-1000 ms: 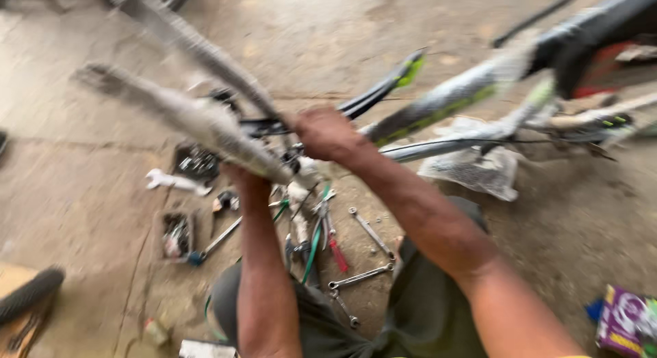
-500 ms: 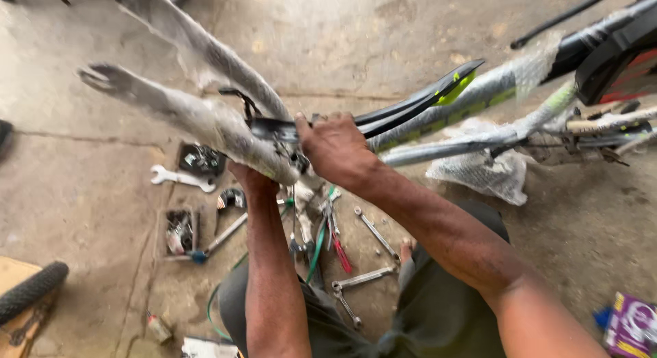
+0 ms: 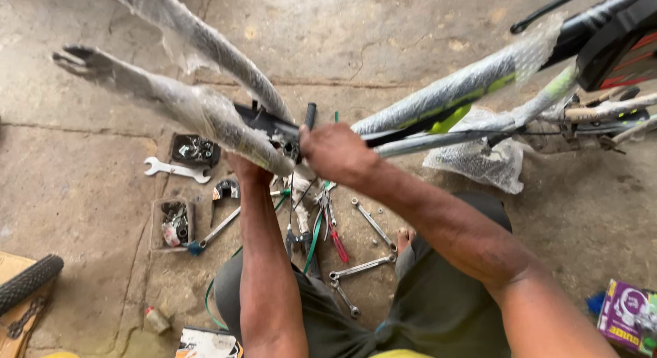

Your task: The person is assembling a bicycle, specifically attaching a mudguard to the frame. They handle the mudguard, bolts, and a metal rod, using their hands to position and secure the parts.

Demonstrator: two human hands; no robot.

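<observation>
Since the earlier frame the view has steadied and drawn slightly closer, and the right hand (image 3: pixel 335 153) has shifted a little along the bicycle frame (image 3: pixel 438 101) toward the black part at the junction; the left hand has stayed under the wrapped fork.

The bicycle frame, wrapped in clear plastic film with green and black showing through, is held up above the concrete floor (image 3: pixel 383 36), running from the upper right down to the middle of the view. The fork (image 3: pixel 185 105), also film-wrapped, reaches out to the upper left with its 2 legs spread. The right hand is clenched on top of the junction where frame and fork meet, just beside a short black handle (image 3: pixel 311 115) that sticks up. The left hand (image 3: pixel 248 172) is pressed against the underside of the fork, largely hidden by it, so I cannot tell whether it grips.

On the floor below lie several combination spanners (image 3: pixel 363 266), red-handled pliers (image 3: pixel 337 238), a larger open-ended spanner (image 3: pixel 176 170) and 2 small trays of bolts and parts (image 3: pixel 172 222). A bundle of bubble wrap (image 3: pixel 479 160) lies to the right under the frame tubes. A tyre (image 3: pixel 27 281) lies at the left edge, and a purple box (image 3: pixel 626 315) at the lower right.
</observation>
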